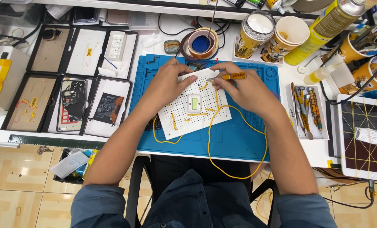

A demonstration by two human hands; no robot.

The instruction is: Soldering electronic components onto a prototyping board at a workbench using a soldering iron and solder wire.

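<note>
left hand [168,84] presses white board [195,105] flat so it stays put | right hand [243,86] fingers pinched shut on small orange tool [233,76], tip down | yellow wire [235,143] hangs off bench [306,145]

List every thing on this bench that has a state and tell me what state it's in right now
Perforated white board: flat on the blue mat, steadied by the left hand.
Orange-handled tool: held in the right hand, lying level over the board.
Small display module: mounted on the board, screen pale green.
Yellow wire: loose, looping off the mat's front edge.
Tape rolls: stacked flat.
Paper cup: upright, open.
</note>
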